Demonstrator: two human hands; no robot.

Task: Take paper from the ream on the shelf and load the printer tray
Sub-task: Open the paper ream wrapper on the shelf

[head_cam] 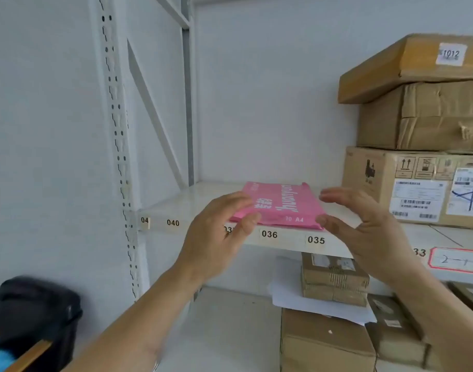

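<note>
A pink-wrapped ream of A4 paper (286,204) lies flat on the white metal shelf (176,208), its near edge above the labels 036 and 035. My left hand (216,237) is at the ream's left front corner, fingers spread and thumb touching the wrapper's edge. My right hand (369,224) hovers at the right front corner with fingers apart, thumb close to the corner. Neither hand grips the ream. No printer or tray is clearly in view.
Stacked cardboard boxes (423,124) stand on the same shelf right of the ream. On the lower shelf sit more brown boxes (334,280) and loose white sheets (291,296). A black bag-like object (36,312) is at the lower left. The shelf upright (117,130) rises on the left.
</note>
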